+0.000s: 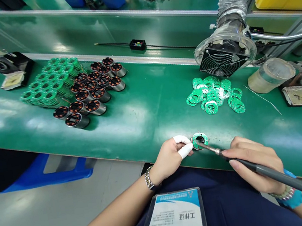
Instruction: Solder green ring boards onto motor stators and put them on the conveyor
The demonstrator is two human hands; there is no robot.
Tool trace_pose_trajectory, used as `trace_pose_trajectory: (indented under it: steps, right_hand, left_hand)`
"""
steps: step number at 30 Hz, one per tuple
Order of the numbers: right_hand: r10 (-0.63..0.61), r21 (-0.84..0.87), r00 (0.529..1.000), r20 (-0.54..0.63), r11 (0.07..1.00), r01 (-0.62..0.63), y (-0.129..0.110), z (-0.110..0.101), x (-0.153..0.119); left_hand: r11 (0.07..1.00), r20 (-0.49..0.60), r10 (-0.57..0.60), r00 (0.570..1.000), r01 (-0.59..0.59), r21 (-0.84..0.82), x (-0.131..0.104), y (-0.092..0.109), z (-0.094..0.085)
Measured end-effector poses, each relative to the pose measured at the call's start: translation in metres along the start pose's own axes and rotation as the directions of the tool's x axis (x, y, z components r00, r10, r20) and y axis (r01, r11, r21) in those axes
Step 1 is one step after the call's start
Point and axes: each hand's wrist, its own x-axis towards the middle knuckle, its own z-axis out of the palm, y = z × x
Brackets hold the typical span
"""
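Observation:
My right hand is closed around the dark handle of a soldering iron. The iron's tip rests at the ring-shaped green circuit board, near its dark centre hole. At the board's left edge, my left hand pinches the round piece that carries the board, with white covers on thumb and forefinger. What lies under the board is mostly hidden. Farther off, a pile of loose green circuit boards lies on the bench. To the left stand several motor stators with copper windings, beside rows of green-topped stators.
A fan on a foil duct hangs behind the loose boards. At right are a cloudy plastic jar, a soldering stand with sponge and a thin solder wire. Another stand sits far left. A blue stool is below the bench.

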Motion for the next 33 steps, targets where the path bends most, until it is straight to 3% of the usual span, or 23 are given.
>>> trace_pose_trajectory:
  steps: [4,7,9,12,15,16,18,20,26,33]
  right_hand:
    - [-0.013,-0.033,0.997,-0.080,0.999,0.010,0.004,-0.011,-0.004]
    - [0.024,-0.117,0.967,-0.252,0.992,-0.055,0.019,-0.026,-0.006]
    - [0.053,-0.217,0.896,-0.440,0.962,-0.164,0.037,-0.041,-0.004]
    - [0.034,-0.338,0.738,-0.674,0.875,-0.348,0.075,-0.072,0.003]
    - [-0.090,-0.465,0.651,-0.754,0.772,-0.432,0.114,-0.101,0.008]
    - [-0.123,-0.506,0.649,-0.751,0.738,-0.446,0.124,-0.108,0.009]
    - [-0.098,-0.557,0.730,-0.677,0.716,-0.421,0.141,-0.115,0.008]
    - [-0.093,-0.561,0.747,-0.659,0.722,-0.405,0.150,-0.117,0.006]
    - [-0.134,-0.528,0.696,-0.705,0.754,-0.390,0.148,-0.111,-0.001]
    - [-0.176,-0.510,0.651,-0.738,0.778,-0.368,0.144,-0.119,-0.006]
  left_hand:
    - [0.998,0.006,0.000,1.000,-0.001,0.058,-0.001,0.000,0.000]
    - [0.995,0.004,0.003,1.000,-0.004,0.103,-0.002,0.000,-0.001]
    - [0.993,0.003,0.005,1.000,-0.005,0.116,-0.002,-0.001,-0.001]
    - [0.993,0.002,0.014,1.000,-0.015,0.118,-0.001,-0.001,-0.001]
    - [0.994,-0.012,0.008,1.000,-0.007,0.112,-0.001,-0.001,0.001]
    - [0.994,-0.018,0.004,1.000,-0.002,0.108,-0.002,-0.001,0.001]
    - [0.995,-0.031,0.000,1.000,0.003,0.095,-0.003,-0.001,0.003]
    - [0.996,-0.042,0.008,0.999,-0.004,0.085,-0.003,-0.001,0.004]
    - [0.995,-0.050,0.059,0.997,-0.055,0.078,-0.001,-0.008,0.004]
    - [0.997,-0.059,0.074,0.995,-0.073,0.029,-0.002,-0.011,0.005]
